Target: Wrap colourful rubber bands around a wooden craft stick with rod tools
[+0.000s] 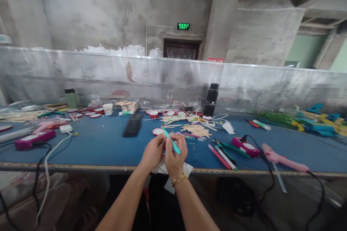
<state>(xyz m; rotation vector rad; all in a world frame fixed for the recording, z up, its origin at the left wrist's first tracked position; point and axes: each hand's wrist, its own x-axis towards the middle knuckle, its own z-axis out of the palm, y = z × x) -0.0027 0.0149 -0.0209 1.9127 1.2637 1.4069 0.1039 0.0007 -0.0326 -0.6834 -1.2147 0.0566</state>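
In my right hand (176,151) is a turquoise marker pen (173,144), slanting up and to the left between thumb and fingers. My left hand (154,152) is closed right beside it, fingertips meeting the pen's upper part; anything else in its pinch is too small to make out. A small red and white tip shows just above the fingers. Crumpled white tissue (187,168) lies under both hands at the table edge. Just beyond them are a red-rimmed white disc (157,131) and a fan of flat wooden sticks (196,130).
On the blue table (100,148), right of my hands, lie markers (219,156), green-handled pliers (235,149) and a pink glue gun (282,157) with a cord. A black bottle (211,100) and paper cup (107,109) stand toward the mesh divider (151,79). Leftward is a purple device (35,139).
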